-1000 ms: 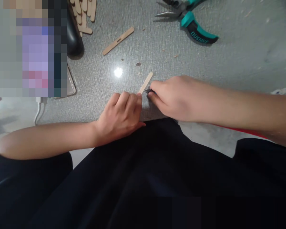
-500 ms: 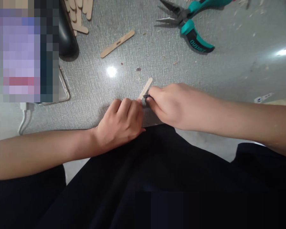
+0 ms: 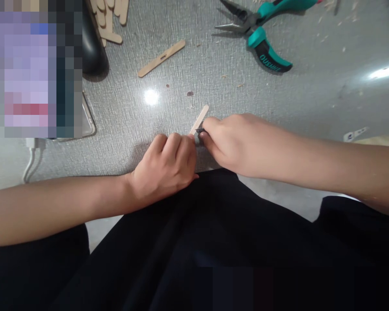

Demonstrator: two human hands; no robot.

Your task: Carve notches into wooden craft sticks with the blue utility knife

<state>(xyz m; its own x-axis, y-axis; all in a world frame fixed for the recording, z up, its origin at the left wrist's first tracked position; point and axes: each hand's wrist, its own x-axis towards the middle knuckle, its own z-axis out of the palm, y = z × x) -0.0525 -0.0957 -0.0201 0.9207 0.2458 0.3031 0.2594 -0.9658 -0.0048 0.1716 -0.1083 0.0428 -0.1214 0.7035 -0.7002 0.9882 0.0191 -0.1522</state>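
Observation:
Near the table's front edge, my left hand point(image 3: 170, 162) is closed on a wooden craft stick point(image 3: 201, 118), pressing it to the table. The stick's far end sticks out past my fingers, pointing up and right; its near part is hidden under the hand. My right hand point(image 3: 238, 140) pinches a small dark blade point(image 3: 200, 130) between thumb and forefinger. The blade's tip touches or lies just over the stick, close to my left fingertips. How much of the blade is inside my right hand cannot be seen.
Another craft stick point(image 3: 162, 58) with a small slot lies farther back. Teal-handled long-nose pliers point(image 3: 254, 34) rest open at the back. Several craft sticks point(image 3: 108, 21) are piled beside a black rounded object point(image 3: 95, 52). A white cable point(image 3: 29, 162) is at left. Wood shavings dot the table.
Both hands keep nearly the same pose, the blade staying at the stick. The whole view has shifted very slightly.

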